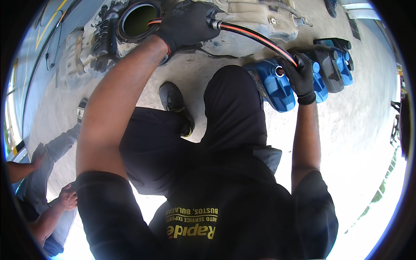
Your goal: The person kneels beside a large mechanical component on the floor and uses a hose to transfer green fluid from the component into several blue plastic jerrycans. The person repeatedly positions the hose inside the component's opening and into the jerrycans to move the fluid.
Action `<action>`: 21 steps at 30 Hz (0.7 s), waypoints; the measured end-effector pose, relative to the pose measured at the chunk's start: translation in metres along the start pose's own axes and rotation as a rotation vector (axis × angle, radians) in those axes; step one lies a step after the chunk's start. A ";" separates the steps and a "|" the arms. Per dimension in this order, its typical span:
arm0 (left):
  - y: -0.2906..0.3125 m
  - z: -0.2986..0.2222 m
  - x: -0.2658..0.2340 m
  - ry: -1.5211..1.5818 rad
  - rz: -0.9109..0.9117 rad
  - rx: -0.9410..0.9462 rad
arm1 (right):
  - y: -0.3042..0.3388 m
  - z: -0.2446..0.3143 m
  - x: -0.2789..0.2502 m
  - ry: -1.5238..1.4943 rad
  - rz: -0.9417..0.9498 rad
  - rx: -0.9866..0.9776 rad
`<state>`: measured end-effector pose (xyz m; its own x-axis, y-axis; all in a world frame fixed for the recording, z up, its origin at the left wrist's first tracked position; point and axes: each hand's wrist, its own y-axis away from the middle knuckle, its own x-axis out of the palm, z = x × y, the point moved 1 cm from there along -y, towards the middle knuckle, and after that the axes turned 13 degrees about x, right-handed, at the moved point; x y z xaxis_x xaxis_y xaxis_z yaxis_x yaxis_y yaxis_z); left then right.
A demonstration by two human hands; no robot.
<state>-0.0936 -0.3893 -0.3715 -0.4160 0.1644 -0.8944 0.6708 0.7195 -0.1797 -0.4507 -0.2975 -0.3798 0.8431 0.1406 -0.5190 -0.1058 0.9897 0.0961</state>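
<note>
My left hand (186,26), in a black glove, is closed around a black hose with an orange-red stripe (260,38). A metal clamp (216,24) shows just right of that fist; the part inside the fist is hidden. To the left, the hose runs into the round opening (139,21) of a dirty, pale fuel tank (242,38). On the right, the hose arcs down to my gloved right hand (302,77), which grips it near its end. That end sits at the open mouth of a blue jug (277,89), apparently inside the neck.
More blue jugs and a dark grey jug (330,69) stand in a row beyond my right hand. My shoe (171,97) is on the concrete floor below the tank. At the lower left, another person's hands (68,197) rest near their grey-trousered legs.
</note>
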 end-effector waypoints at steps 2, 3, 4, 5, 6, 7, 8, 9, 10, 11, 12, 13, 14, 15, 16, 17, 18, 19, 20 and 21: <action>-0.002 0.003 0.003 -0.018 0.046 -0.004 | -0.001 0.001 0.001 -0.004 -0.008 0.015; -0.005 0.001 0.000 -0.009 0.070 -0.009 | 0.000 -0.002 0.002 -0.009 -0.012 0.019; -0.008 0.000 -0.001 -0.001 0.094 -0.014 | 0.000 -0.004 0.001 -0.015 -0.015 0.023; -0.005 0.005 0.002 -0.014 0.031 0.051 | -0.002 -0.003 0.001 0.013 -0.007 0.019; -0.001 0.012 0.008 -0.026 -0.031 0.114 | -0.004 -0.001 0.002 0.041 0.002 0.003; 0.004 0.019 0.014 -0.039 -0.093 0.177 | -0.006 0.001 0.003 0.069 0.011 -0.013; 0.001 0.013 0.009 0.014 -0.075 0.165 | -0.005 -0.001 0.002 0.102 0.012 -0.017; -0.002 0.001 -0.006 0.064 -0.057 0.153 | -0.003 -0.003 0.001 0.097 0.009 0.000; -0.005 -0.005 -0.012 0.115 -0.040 0.140 | -0.001 -0.005 0.000 0.091 0.006 0.017; -0.002 -0.005 -0.013 0.103 -0.052 0.151 | -0.002 -0.005 0.002 0.081 0.012 0.023; 0.000 -0.003 -0.014 0.092 -0.064 0.162 | -0.004 -0.005 0.003 0.081 0.021 0.017; 0.002 -0.002 -0.014 0.082 -0.075 0.173 | -0.004 -0.005 0.003 0.082 0.030 0.012; 0.003 -0.002 -0.014 0.069 -0.076 0.170 | -0.004 -0.006 0.002 0.083 0.036 0.011; 0.004 -0.002 -0.013 0.057 -0.076 0.166 | -0.004 -0.006 0.002 0.081 0.038 0.012; 0.005 -0.002 -0.012 0.045 -0.076 0.164 | -0.004 -0.007 0.002 0.079 0.039 0.015; 0.005 0.000 -0.011 0.049 -0.081 0.170 | -0.004 -0.007 0.003 0.076 0.039 0.016; 0.006 0.001 -0.009 0.053 -0.086 0.176 | -0.004 -0.006 0.003 0.072 0.037 0.018; 0.006 0.002 -0.008 0.057 -0.091 0.182 | -0.004 -0.005 0.004 0.069 0.035 0.019; 0.007 0.001 -0.006 0.061 -0.108 0.174 | -0.004 -0.004 0.006 0.063 0.033 0.018; 0.008 0.000 -0.003 0.065 -0.125 0.165 | -0.004 -0.004 0.006 0.054 0.029 0.028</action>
<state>-0.0867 -0.3843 -0.3699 -0.5378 0.1277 -0.8334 0.7005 0.6177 -0.3575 -0.4471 -0.3003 -0.3872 0.8103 0.1715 -0.5604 -0.1146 0.9841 0.1355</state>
